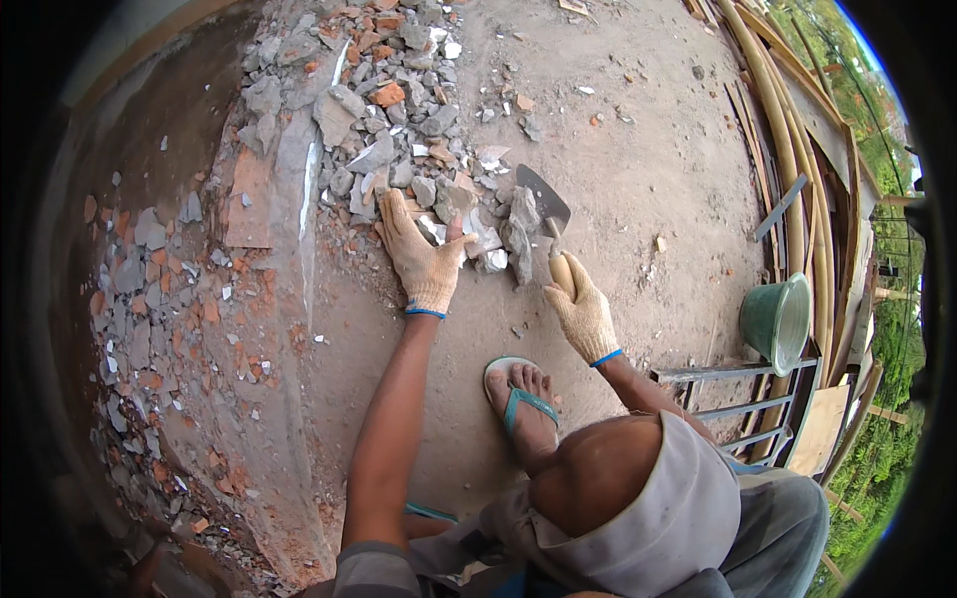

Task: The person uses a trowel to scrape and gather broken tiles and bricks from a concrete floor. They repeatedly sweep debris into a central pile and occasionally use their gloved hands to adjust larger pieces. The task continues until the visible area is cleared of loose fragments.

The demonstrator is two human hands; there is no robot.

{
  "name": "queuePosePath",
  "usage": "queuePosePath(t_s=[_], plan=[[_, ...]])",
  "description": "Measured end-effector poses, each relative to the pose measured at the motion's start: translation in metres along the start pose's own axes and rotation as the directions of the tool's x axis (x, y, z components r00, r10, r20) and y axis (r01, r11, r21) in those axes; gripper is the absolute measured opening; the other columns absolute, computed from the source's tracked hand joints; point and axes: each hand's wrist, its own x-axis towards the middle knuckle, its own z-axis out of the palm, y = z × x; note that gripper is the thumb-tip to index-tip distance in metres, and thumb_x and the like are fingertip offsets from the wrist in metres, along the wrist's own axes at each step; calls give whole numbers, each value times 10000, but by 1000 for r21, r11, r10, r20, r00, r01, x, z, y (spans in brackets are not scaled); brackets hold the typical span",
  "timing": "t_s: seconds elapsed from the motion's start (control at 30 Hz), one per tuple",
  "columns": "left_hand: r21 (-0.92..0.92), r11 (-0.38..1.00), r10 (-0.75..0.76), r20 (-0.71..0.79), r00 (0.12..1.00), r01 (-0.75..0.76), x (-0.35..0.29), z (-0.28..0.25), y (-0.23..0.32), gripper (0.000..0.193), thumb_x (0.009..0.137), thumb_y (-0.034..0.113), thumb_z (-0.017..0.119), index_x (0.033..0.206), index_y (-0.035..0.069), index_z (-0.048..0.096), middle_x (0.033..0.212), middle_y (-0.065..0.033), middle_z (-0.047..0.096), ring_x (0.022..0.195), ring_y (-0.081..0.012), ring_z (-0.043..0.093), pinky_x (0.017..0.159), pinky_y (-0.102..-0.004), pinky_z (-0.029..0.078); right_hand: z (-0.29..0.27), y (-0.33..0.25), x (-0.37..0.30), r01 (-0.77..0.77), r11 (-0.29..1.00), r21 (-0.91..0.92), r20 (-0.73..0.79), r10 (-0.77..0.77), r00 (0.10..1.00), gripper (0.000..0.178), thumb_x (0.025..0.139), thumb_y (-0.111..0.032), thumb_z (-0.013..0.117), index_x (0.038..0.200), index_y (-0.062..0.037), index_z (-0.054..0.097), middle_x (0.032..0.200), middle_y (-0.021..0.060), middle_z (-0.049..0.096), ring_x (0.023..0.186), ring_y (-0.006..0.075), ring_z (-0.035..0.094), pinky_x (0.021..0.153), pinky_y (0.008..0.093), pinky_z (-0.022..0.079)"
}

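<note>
My left hand (423, 261), in a cream knit glove with a blue cuff, lies against the near edge of a heap of broken concrete and brick (389, 149). Its fingers are stretched out and its thumb points right, touching grey chunks; it does not grip any of them. My right hand (586, 314), gloved the same way, is closed around the wooden handle of a trowel (543, 197). The dark metal blade points away from me, just right of a large upright grey chunk (518, 234) at the heap's right edge.
On the left, a low ledge (249, 199) carries more brick and concrete bits. My sandalled foot (523, 399) stands near my right hand. To the right are a green bucket (776, 317), a metal ladder-like frame (738, 404) and long wooden poles (797, 149). Dusty ground (638, 169) lies beyond the trowel.
</note>
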Motion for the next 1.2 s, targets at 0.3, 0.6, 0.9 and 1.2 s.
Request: queuePosePath(t_s=[0.3, 0.6, 0.9, 1.2], plan=[[-242, 969, -85, -130, 988, 51, 3, 6, 6, 989, 853, 292, 942, 1652, 0, 436, 1613, -235, 579, 1533, -396, 511, 1362, -561, 221, 37, -42, 11, 68, 982, 174, 248, -111, 962, 680, 1028, -330, 762, 1602, -37, 545, 1324, 275, 756, 1231, 346, 762, 1033, 424, 577], [-491, 842, -306, -93, 948, 223, -17, -20, 17, 743, 986, -21, 795, 1637, -34, 436, 1498, -188, 624, 1287, -226, 626, 923, -307, 676, 33, -47, -18, -2, 974, 225, 380, -85, 921, 709, 1021, -269, 766, 1642, -36, 514, 1136, 86, 730, 834, 136, 616, 722, 321, 536], [-678, 680, -569, -249, 783, 279, -15, -53, 31, 629, 940, 24, 856, 1520, -33, 617, 1371, -132, 693, 1168, -214, 684, 954, -340, 605, 56, -100, -30, 292, 937, 190, 350, -342, 872, 714, 1017, -251, 767, 1640, -8, 515, 1152, 125, 760, 916, 136, 694, 826, 334, 594], [-719, 681, -589, -427, 686, 138, 29, -140, 29, 604, 937, 101, 876, 1472, -38, 632, 1285, -117, 695, 1134, -207, 681, 981, -373, 588, 67, -210, -33, 406, 912, 59, 504, -378, 776, 726, 1000, -240, 760, 1636, 0, 504, 1245, 198, 763, 997, 198, 732, 903, 377, 605]])
